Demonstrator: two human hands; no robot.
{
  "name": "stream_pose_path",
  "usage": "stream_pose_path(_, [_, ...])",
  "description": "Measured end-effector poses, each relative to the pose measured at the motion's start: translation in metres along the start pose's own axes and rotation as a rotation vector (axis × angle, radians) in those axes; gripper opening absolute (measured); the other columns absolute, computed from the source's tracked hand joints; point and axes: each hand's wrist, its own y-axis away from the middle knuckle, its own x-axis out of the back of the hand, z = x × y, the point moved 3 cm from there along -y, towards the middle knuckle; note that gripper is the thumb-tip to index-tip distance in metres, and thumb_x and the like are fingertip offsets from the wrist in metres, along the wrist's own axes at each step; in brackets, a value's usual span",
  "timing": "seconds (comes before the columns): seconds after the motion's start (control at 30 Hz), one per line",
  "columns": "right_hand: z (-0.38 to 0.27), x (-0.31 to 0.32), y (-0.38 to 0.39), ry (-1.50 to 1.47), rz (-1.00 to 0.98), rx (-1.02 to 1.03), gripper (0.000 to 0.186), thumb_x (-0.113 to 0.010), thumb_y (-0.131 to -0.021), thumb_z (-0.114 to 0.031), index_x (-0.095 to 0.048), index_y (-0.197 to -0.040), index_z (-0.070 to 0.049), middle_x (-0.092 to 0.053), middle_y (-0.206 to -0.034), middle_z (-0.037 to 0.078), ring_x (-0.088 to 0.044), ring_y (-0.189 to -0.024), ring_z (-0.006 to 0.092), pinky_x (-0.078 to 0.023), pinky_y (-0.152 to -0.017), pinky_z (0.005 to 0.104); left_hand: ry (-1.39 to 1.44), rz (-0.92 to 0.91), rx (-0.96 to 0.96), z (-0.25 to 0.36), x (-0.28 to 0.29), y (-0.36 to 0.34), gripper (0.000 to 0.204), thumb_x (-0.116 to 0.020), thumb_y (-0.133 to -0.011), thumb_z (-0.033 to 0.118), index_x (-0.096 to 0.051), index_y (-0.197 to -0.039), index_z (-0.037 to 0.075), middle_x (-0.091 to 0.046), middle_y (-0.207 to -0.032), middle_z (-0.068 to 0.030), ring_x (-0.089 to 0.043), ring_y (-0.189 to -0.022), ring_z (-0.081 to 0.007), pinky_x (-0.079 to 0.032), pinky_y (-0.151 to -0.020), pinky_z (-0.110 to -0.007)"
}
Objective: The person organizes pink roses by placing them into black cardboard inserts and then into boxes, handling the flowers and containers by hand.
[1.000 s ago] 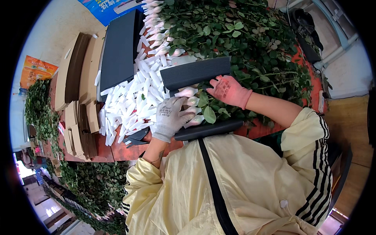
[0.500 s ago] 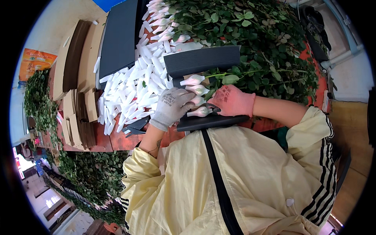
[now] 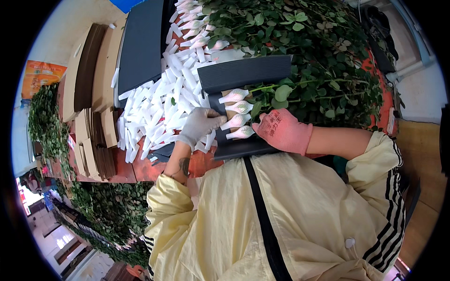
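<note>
Several pale rose buds (image 3: 236, 121) in white net sleeves lie in a column on a black sheet (image 3: 243, 149), their stems toward the right. My left hand (image 3: 200, 125), in a grey-white glove, pinches the open left end of one net sleeve between thumb and fingers. Just right of the buds, my right hand (image 3: 283, 131), in a pink glove, is closed around a rose stem below the bud; the glove hides most of that stem. A ridged black strip (image 3: 243, 74) lies above the column.
Loose white net sleeves (image 3: 159, 105) are heaped to the left. Leafy rose stems (image 3: 318, 61) cover the right side of the red table (image 3: 126, 171). Folded cardboard pieces (image 3: 93, 136) and a large dark sheet (image 3: 140, 51) lie farther left. More sleeved buds (image 3: 192, 25) sit at the back.
My left hand has drawn back left from over the buds to a sleeve's end, uncovering the column. My right hand has shifted slightly right and down.
</note>
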Motion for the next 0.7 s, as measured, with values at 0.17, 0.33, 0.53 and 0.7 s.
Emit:
stream_pose_path(0.17, [0.010,0.003,-0.010,-0.200,-0.087,0.019,0.016,-0.044,-0.084,-0.015,-0.056,-0.090,-0.006,-0.059,-0.077,0.008,-0.058,-0.067,0.0232,-0.044,-0.057,0.0363,-0.158,0.033,-0.011,0.004,-0.002,-0.015,0.046,-0.070,-0.070,0.043,-0.067,-0.077,-0.002,-0.063,-0.063,-0.0114,-0.061,-0.058,-0.0196,-0.047,-0.057,-0.032])
stream_pose_path(0.33, [0.011,0.004,-0.021,-0.201,-0.302,0.015,0.037,-0.061,-0.074,-0.027,-0.057,-0.105,-0.007,-0.056,-0.084,0.004,-0.057,-0.083,0.0207,-0.043,-0.070,0.0360,-0.264,0.115,-0.091,0.016,-0.003,-0.005,0.040,-0.071,-0.072,0.037,-0.066,-0.074,-0.003,-0.059,-0.059,-0.0070,-0.053,-0.052,-0.0133,-0.044,-0.052,-0.031])
stream_pose_path(0.53, [0.015,0.003,-0.017,-0.290,0.022,0.152,0.016,-0.055,-0.079,-0.022,-0.058,-0.084,-0.007,-0.059,-0.073,0.006,-0.060,-0.073,0.0243,-0.046,-0.062,0.0376,-0.248,0.011,-0.060,0.008,-0.005,-0.003,0.036,-0.068,-0.070,0.032,-0.066,-0.077,-0.003,-0.064,-0.068,-0.0113,-0.060,-0.063,-0.0174,-0.048,-0.063,-0.031])
stream_pose_path(0.7, [0.014,-0.008,-0.025,-0.335,-0.202,-0.016,0.032,-0.059,-0.077,-0.032,-0.056,-0.096,-0.006,-0.061,-0.084,0.009,-0.060,-0.085,0.0255,-0.046,-0.074,0.0373,-0.314,0.009,-0.071,0.011,-0.004,-0.006,0.037,-0.068,-0.070,0.033,-0.066,-0.079,-0.002,-0.064,-0.069,-0.0143,-0.061,-0.063,-0.0208,-0.048,-0.063,-0.033])
